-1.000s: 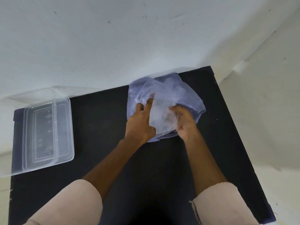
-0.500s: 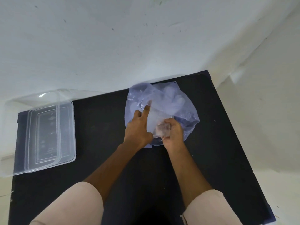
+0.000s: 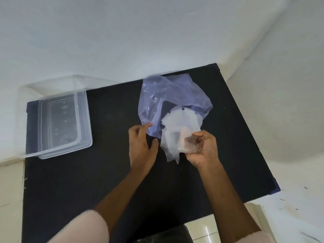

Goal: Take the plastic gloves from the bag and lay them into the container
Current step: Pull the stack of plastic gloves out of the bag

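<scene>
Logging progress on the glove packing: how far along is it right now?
Done: a bunch of clear plastic gloves is mostly out of the bluish bag. In hand: the right hand grips that bunch; the left hand pinches the bag's edge. Left: the clear container at the table's left looks empty, so nothing has been laid in it.

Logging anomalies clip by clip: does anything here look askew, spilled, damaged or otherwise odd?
Nothing stands out. The right hand grips a bunch of plastic gloves, the left hand pinches the bag edge, and the clear container sits open on the black table, apparently empty.
</scene>
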Demonstrator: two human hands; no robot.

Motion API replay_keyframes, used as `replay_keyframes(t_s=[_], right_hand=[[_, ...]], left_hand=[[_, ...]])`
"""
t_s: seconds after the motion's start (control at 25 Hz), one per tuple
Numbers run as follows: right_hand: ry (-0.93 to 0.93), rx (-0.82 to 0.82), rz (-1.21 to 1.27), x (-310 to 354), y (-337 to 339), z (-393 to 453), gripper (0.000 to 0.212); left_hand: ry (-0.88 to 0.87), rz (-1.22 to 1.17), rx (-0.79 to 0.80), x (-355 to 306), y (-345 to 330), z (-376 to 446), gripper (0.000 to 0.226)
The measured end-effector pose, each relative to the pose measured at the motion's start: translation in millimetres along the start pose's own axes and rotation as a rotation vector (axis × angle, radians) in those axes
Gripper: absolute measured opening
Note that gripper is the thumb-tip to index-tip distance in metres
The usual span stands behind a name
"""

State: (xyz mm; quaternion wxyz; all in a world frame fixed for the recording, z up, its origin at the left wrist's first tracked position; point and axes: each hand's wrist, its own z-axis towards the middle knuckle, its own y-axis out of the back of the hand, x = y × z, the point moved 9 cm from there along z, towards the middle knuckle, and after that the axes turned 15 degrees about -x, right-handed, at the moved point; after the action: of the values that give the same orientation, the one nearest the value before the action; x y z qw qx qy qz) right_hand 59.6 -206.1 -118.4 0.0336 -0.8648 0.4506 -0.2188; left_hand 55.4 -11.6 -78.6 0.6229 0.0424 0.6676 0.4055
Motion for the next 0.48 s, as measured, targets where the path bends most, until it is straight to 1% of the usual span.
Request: replay_keyframes(t_s=[0.04,0.08,0.12,0.16,0.2,0.24,0.28,0.32,0.4,0.48], right_hand=[[0.000,0.002,0.004,-8,7,-9,0.022],[-0.002,0.008,0.001,-18,12,-18,0.023],[-0.005,0.018,-0.009,-30,17,-29,0.025],[-0.006,0.027,-0.025,-41,22,-38,0.026],[-0.004,0.029,-0.045,-52,27,-47,0.025],[0.003,0.025,-0.068,-65,35,-57,0.021],[0.008,0.022,-0.091,-78,43,-69,0.016],[0.010,0.021,-0.120,-92,52,-79,0.014],[0.023,0.036,-0.181,-116,69,-94,0.015],[0.050,0.058,-0.217,-136,83,-101,0.027]], left_hand=[[0.235,-0.139,-0.032,17,13,-28,0.030],[0.538,-0.274,0.014,39,16,-62,0.013],[0.848,-0.374,0.131,59,10,-100,0.019],[1.095,-0.455,0.303,68,1,-136,0.041],[1.230,-0.552,0.468,69,-5,-162,0.061],[1.270,-0.687,0.586,64,-5,-180,0.075],[1.256,-0.835,0.632,58,-3,-189,0.081],[1.246,-0.975,0.621,55,2,-194,0.081],[1.261,-1.184,0.536,60,17,-199,0.079],[1.266,-1.315,0.463,76,36,-199,0.084]])
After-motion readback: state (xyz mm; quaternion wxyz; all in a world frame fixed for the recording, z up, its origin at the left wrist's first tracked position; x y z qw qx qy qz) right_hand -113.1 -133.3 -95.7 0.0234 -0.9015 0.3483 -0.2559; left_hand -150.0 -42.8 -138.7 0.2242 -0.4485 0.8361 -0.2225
